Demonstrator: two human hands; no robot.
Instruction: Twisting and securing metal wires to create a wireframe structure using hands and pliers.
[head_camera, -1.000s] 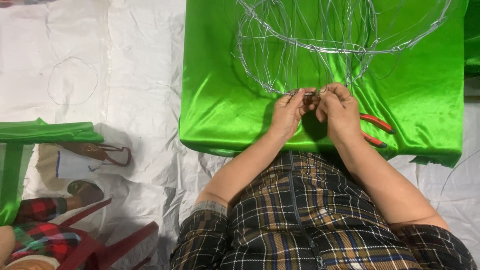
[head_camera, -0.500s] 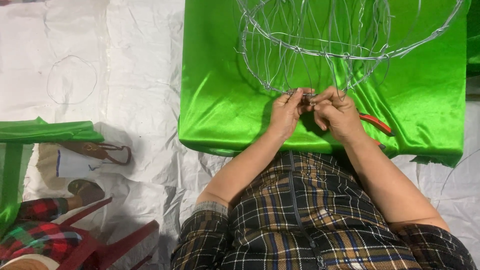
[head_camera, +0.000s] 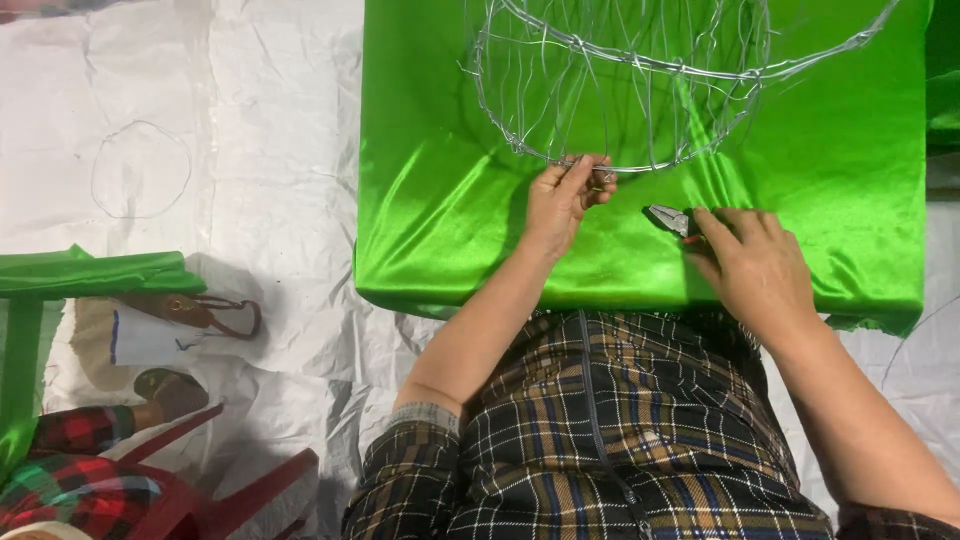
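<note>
From the head camera, the left hand pinches the bottom ring of a wire frame. The frame sits on a green cloth, just past the fingers. The right hand lies half closed over pliers; their tip sticks out to its left. This looks like the tying step, with one wire joint being held steady. Next, the pliers likely need lifting to that joint, close by the left fingers, for a careful twist.

Wire frame on cloth (pliers just right).
</note>
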